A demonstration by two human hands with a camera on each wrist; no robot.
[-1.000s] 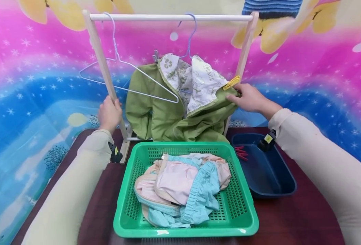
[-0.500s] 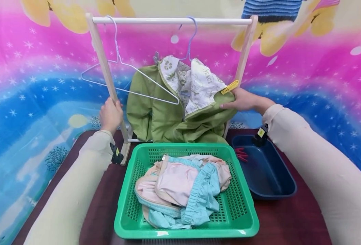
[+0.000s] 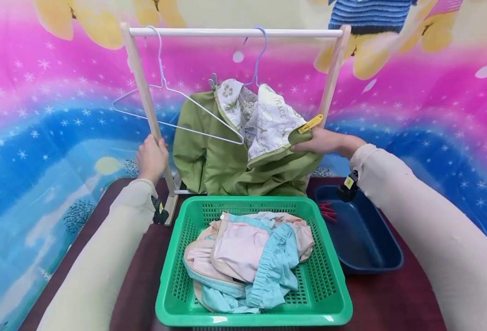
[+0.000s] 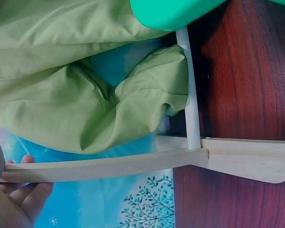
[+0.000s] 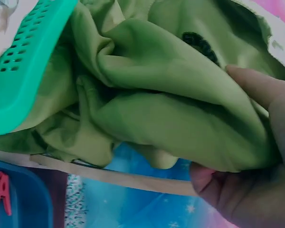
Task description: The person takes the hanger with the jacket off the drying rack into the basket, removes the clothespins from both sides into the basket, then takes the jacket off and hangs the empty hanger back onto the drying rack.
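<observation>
A green zip jacket [image 3: 194,124] with a white printed lining hangs from a lavender wire hanger [image 3: 257,59] on the rack's white rail. My right hand [image 3: 324,140] grips the jacket's shoulder at the right, just under a yellow clothespin [image 3: 311,124]. In the right wrist view the thumb and fingers lie on either side of the green cloth. A grey clothespin [image 3: 212,82] sits at the jacket's left shoulder. My left hand [image 3: 151,158] holds the left wooden post [image 3: 143,87] of the rack, its fingers wrapped round the wood in the left wrist view.
A bare white wire hanger [image 3: 202,133] hangs at the left, overlapping the jacket. In front stands a green basket [image 3: 253,319] with pink and blue clothes [image 3: 243,250]. At the right, a dark blue tray [image 3: 386,239] holds red clothespins [image 3: 328,211]. A patterned cloth backdrop hangs behind.
My right hand has slid inward and slightly down along the jacket's shoulder, further under the yellow clothespin. My left hand stays on the post. The whole view has shifted slightly.
</observation>
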